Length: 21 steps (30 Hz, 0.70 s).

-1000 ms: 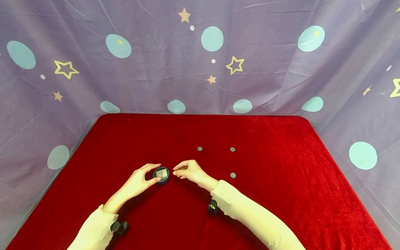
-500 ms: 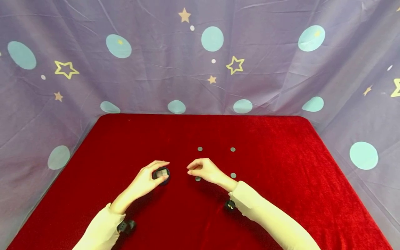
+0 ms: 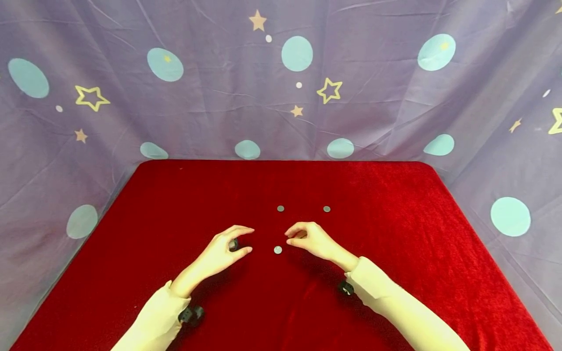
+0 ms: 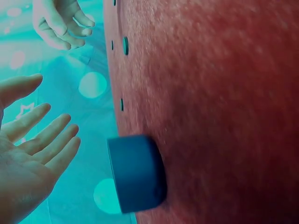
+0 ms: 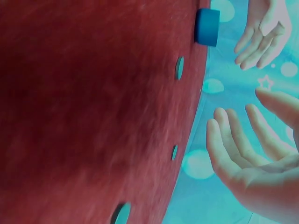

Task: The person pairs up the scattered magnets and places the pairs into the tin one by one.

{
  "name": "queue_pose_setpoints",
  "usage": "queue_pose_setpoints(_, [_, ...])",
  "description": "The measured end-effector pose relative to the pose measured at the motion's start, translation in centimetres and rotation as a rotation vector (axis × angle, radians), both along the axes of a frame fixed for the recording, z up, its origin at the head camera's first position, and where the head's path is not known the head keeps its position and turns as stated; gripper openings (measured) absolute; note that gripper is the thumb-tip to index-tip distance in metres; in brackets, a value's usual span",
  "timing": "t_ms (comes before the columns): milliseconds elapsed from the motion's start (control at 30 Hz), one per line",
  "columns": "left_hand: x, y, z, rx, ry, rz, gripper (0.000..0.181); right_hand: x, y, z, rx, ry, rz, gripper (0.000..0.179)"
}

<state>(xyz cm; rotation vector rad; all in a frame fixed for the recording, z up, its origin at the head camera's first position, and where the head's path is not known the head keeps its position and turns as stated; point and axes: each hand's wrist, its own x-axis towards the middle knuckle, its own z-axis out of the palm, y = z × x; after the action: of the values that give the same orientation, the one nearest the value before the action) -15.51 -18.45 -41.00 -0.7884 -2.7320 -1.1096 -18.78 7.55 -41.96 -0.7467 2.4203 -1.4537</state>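
A small round dark blue container (image 4: 135, 172) stands on the red cloth; in the head view my left hand (image 3: 223, 251) covers most of it. That hand hovers above, fingers relaxed and apart from the container, holding nothing. My right hand (image 3: 315, 242) hovers to the right, its fingers loosely bent with nothing between them. Between the hands lies a flat silvery disc (image 3: 278, 250), like a coin. Farther back are a second disc (image 3: 280, 208) and a third disc (image 3: 327, 209). In the right wrist view a disc (image 5: 122, 214) lies at the lower edge.
A red velvety cloth (image 3: 395, 234) covers the table. Behind it and along both sides hangs a purple curtain (image 3: 219, 97) with stars and dots. A small black camera (image 3: 191, 315) is strapped at the left wrist, another black camera (image 3: 346, 288) at the right.
Both hands have moved right. The left went from beside the container to above it. The right uncovered the near left disc and now hides the near right one.
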Motion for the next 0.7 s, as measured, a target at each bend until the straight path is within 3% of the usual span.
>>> queue_pose_setpoints(233, [-0.2, 1.3, -0.3, 0.002, 0.021, -0.036, 0.038, 0.2, 2.3, -0.1, 0.033, 0.021, -0.028, 0.022])
queue_pose_setpoints(533, [-0.3, 2.5, -0.8, -0.015, -0.089, -0.055, 0.036, 0.5, 4.5, -0.4, 0.043, 0.054, -0.078, 0.021])
queue_pose_setpoints(700, [-0.4, 3.1, -1.2, -0.022, -0.084, -0.092, 0.036, 0.7, 5.9, -0.6, 0.018, 0.019, -0.107, 0.023])
